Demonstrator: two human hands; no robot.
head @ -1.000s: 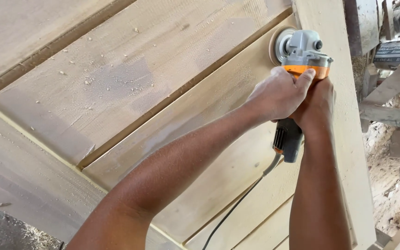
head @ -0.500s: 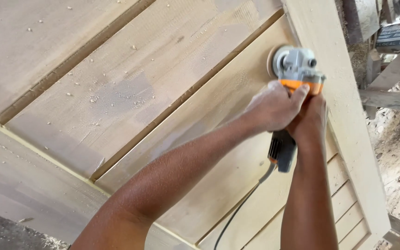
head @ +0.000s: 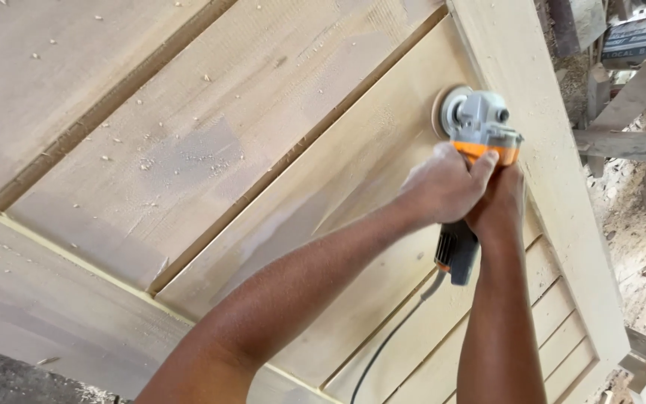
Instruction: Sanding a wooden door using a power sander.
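Grey-orange angle grinder [head: 478,142], disc against pale wooden panel [head: 353,172]

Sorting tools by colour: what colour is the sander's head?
Grey, above an orange band, on the sander; the head view shows it best.

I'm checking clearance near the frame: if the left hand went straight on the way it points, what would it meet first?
Probably the grinder's grey head, right ahead of the left hand; past it, the door's pale side rail. Depth is unclear.

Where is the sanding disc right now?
In the head view, upper right: the sanding disc lies against the wooden door panel, beside the door's right frame board.
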